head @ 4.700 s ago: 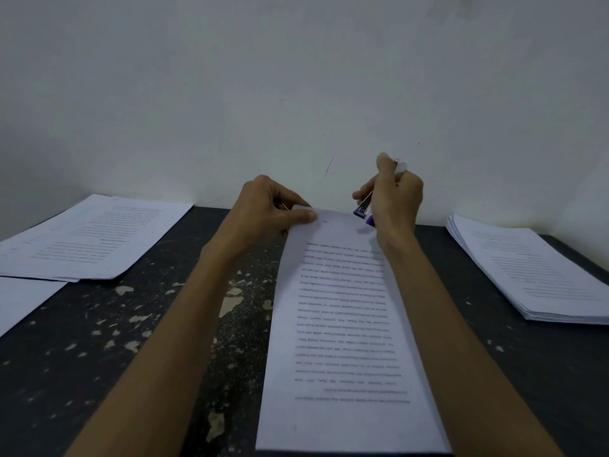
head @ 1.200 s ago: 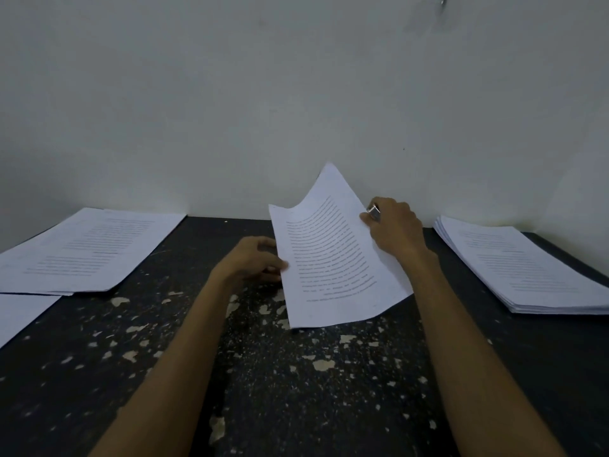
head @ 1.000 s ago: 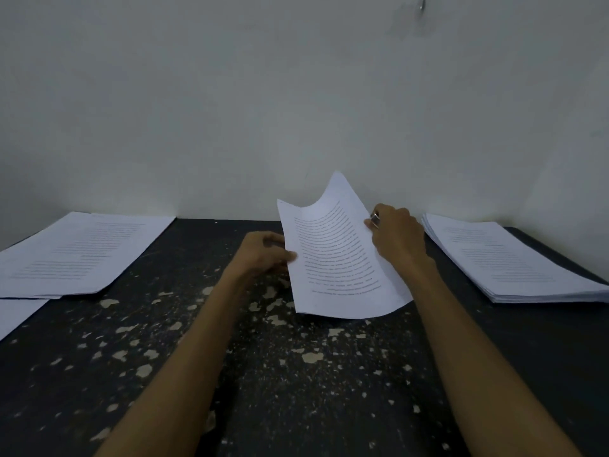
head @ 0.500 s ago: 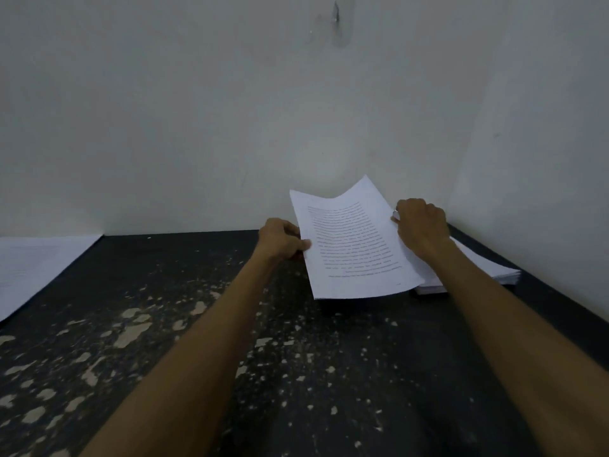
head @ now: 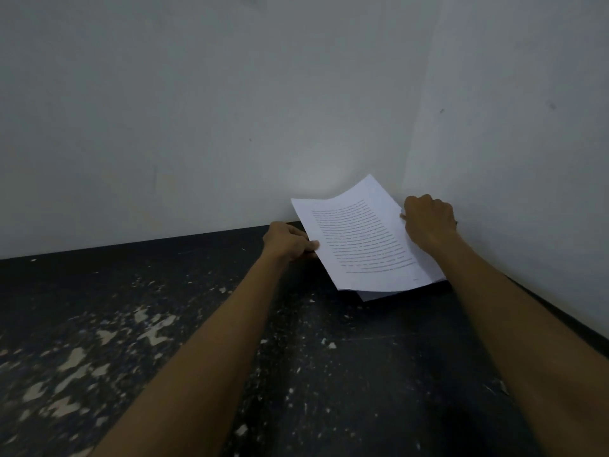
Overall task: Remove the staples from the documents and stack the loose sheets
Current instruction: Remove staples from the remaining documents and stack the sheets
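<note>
Sheets (head: 357, 239) of printed text at 1 o'clock on the desk (head: 296, 374), held bowed and tilted just above the stack (head: 379, 294) in the wall corner. The left hand (head: 290, 240) pinches their 9 o'clock edge, thumb on top; the right hand (head: 428, 222) is curled tight at the 3 o'clock edge, apparently gripping it, and whether it hides anything else cannot be told. Risk: the sheets sit skewed to the stack, so a release now would likely land them askew, and uneven letting-go could fan them or slide some onto the desk.
</note>
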